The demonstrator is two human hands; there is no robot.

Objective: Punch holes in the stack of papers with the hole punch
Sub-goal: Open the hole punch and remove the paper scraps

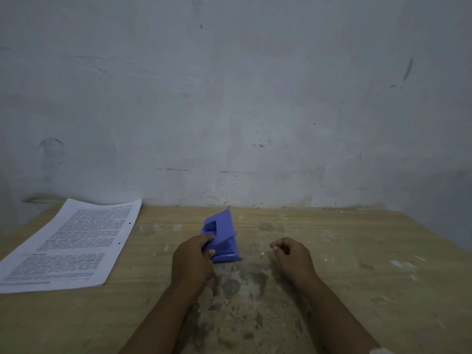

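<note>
A blue plastic hole punch (222,235) stands on the wooden table (344,251) near the middle, close to the wall. My left hand (191,259) grips its near left side, thumb and fingers wrapped on the body. My right hand (291,256) rests on the table to the right of the punch, apart from it, its fingers curled with nothing in them. A stack of printed papers (69,246) lies flat at the far left, with two small holes visible along its right edge.
A stained grey wall (229,98) rises right behind the table. The tabletop in front of my hands is worn and blotchy, with small white flecks scattered around.
</note>
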